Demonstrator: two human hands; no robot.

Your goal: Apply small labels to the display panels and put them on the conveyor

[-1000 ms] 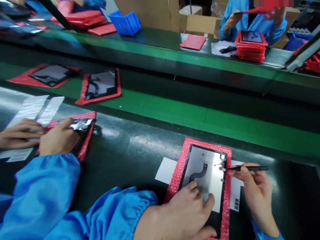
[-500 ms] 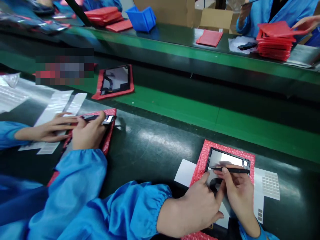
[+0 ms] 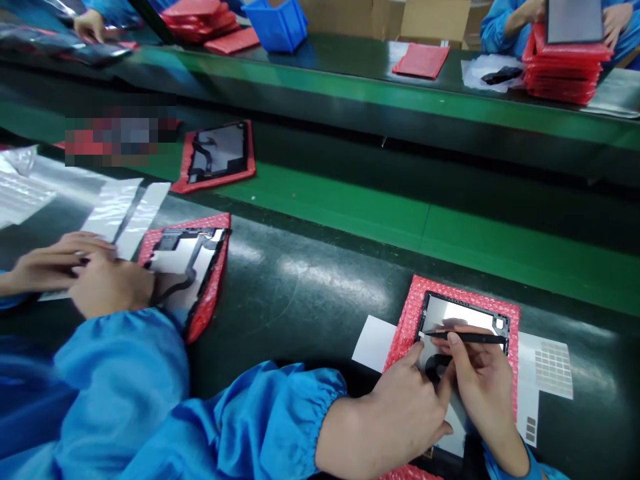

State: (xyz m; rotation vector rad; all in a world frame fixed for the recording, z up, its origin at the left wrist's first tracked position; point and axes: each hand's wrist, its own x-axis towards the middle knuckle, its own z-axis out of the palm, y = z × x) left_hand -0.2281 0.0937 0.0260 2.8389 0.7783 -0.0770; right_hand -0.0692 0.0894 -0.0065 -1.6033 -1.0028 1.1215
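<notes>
Panel (image 3: 465, 311) lies on red bubble wrap (image 3: 407, 320) | left hand (image 3: 400, 417) unclenched, forefinger touching panel | right hand (image 3: 483, 383) pinched around thin black tool (image 3: 475, 337), tip over panel's left edge

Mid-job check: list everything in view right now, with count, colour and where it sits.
panel: one, dark-framed, on the near red pad
red pad: one, on the dark bench in front
tweezers: one, black, over the panel
sticker sheet: one, white with grey squares, right of the pad
white paper: one, left of the pad
second panel: one, on its own red pad, bench left
third panel: one, on a red pad on the green conveyor
blue bin: one, far bench
red stack: one, far right
co-worker's hands: two, bench left
left hand: fingertip on the panel
right hand: holding the tweezers
</notes>
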